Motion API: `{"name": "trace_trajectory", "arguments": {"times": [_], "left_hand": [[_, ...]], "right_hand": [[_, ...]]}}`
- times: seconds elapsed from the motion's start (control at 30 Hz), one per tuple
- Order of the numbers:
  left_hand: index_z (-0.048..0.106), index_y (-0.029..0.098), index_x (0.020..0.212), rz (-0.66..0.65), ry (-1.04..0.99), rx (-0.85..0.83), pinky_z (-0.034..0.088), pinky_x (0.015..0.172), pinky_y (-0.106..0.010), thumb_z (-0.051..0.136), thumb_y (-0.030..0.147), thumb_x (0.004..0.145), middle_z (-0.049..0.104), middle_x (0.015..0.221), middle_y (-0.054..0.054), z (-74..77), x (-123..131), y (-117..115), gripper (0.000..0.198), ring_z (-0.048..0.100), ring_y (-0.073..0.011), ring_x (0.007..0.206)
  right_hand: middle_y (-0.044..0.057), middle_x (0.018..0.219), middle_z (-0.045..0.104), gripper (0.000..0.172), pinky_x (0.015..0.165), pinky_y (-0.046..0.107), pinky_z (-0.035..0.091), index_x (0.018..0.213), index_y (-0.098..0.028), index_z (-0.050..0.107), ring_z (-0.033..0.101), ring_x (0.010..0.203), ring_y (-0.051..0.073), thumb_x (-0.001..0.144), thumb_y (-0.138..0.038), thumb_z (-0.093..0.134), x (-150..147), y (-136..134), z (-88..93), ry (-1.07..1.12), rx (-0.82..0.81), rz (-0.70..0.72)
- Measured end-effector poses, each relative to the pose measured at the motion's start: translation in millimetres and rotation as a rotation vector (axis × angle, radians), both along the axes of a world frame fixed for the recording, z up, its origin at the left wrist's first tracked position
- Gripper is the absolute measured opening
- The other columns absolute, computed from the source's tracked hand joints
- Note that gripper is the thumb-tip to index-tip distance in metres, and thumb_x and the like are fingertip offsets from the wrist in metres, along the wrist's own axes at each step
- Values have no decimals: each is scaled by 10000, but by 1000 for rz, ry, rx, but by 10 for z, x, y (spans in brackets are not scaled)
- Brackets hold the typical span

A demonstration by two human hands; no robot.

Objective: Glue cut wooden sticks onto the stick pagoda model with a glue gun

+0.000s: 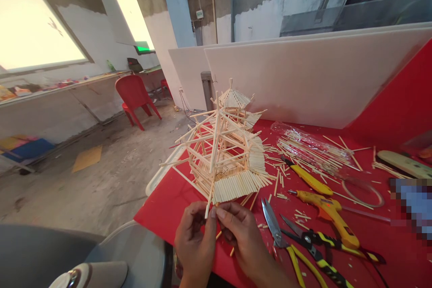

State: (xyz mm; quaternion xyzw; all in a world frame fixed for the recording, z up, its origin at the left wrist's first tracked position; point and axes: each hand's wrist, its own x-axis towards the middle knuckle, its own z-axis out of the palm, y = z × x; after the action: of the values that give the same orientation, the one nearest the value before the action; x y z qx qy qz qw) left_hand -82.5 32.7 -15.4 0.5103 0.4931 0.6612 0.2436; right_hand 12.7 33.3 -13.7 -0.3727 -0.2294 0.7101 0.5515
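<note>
A pavilion model [234, 186] built of thin wooden sticks stands on the red tabletop [162, 210], its nearest corner pointing at me. My left hand [195, 240] is closed at that corner, thumb and fingers around the end of a projecting roof stick [208, 204]. Just to its right, my right hand [240, 231] pinches with thumb and forefinger at the roof edge. Whatever is between those right fingertips is too small to make out. The model's near roof panel is covered with short sticks, while other sides show bare framing. A smaller tiered roof [232, 98] rises behind.
To the right lie a yellow glue gun [332, 216], a yellow utility knife [311, 180], yellow-handled snips [275, 225] and black-and-yellow pliers [312, 243]. Loose sticks and a plastic bag of sticks [313, 150] lie behind them. A bottle [97, 274] stands on a stool at lower left.
</note>
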Motion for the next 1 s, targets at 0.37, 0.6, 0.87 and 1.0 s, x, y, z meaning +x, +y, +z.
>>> {"name": "trace_trajectory", "arguments": {"times": [0.37,0.6,0.87,1.0], "left_hand": [[785,158,847,-35,-73,-265,475,456,-224,708,388,800,629,545,-9,-158,-108,-102,246,571,-151,500],[778,152,848,-146,-264,-306,415,436,-193,707,349,821,587,512,15,-157,-65,-106,210,492,-103,459],[777,156,801,-92,-161,-307,421,441,-188,698,370,824,583,510,14,-41,-21,-165,229,497,-107,465],[782,156,820,-76,-141,-306,432,439,-186,697,376,822,590,514,12,-18,-6,-168,236,505,-109,465]], "right_hand": [[-39,516,543,327,457,196,284,713,-153,703,393,453,50,727,-467,795,-26,28,13,41,92,54],[-39,503,539,354,448,197,291,677,-146,665,465,436,59,754,-472,777,-43,39,4,75,111,74],[-53,482,500,326,451,205,358,677,-151,674,456,427,68,765,-448,776,-66,37,20,151,123,82],[-51,490,504,309,454,202,366,688,-151,682,459,434,67,770,-433,777,-68,39,12,162,118,76]]}}
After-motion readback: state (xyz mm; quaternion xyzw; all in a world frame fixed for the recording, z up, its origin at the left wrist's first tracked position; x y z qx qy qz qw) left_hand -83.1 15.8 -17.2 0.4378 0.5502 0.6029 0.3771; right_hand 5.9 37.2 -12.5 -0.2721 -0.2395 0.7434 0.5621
